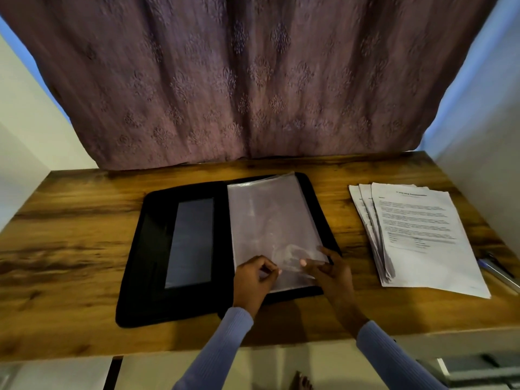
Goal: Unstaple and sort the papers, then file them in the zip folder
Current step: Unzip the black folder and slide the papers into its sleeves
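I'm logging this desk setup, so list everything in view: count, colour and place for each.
Zip folder: one, black, open flat, desk centre.
Clear sleeves: several, transparent, on folder's right half.
Papers: three fanned bundles, white, desk right.
Pen: one, silvery-blue, right of papers, partly cut off.
Desk: one, brown wood.
Curtain: one, mauve, behind desk.
Left hand: pinching sleeve's near edge.
Right hand: lifting sleeve corner.

Glossy clear plastic sleeves [273,220] lie in a matt black zip folder [140,249] on grained wood table [70,220].
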{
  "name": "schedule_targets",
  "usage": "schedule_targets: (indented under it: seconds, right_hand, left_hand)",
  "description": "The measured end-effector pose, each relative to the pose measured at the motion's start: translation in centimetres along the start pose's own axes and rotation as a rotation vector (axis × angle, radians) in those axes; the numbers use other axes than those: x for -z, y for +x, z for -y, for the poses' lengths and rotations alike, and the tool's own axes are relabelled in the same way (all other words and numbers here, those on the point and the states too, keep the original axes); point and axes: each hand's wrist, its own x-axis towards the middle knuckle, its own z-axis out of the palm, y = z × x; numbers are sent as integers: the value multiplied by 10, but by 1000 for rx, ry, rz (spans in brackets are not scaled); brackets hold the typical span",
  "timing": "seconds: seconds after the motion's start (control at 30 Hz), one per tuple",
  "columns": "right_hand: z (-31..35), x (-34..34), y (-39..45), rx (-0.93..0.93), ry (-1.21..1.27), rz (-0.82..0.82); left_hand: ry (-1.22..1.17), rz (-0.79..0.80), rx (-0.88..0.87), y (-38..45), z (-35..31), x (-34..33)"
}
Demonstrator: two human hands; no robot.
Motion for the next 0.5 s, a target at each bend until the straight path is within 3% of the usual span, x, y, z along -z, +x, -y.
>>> schedule_targets:
  seconds: [0.17,0.37,0.5]
  right_hand:
    - [1,-1,-6,22,-22,15]
    - [3,-5,3,-39,-46,-103]
    - [2,-3,10,-84,-116,-93]
  left_hand:
    - [-37,0,-47,-1,-3,3]
    - [221,84,-286,-4,1,6]
    - [316,26,-375,-5,2,2]
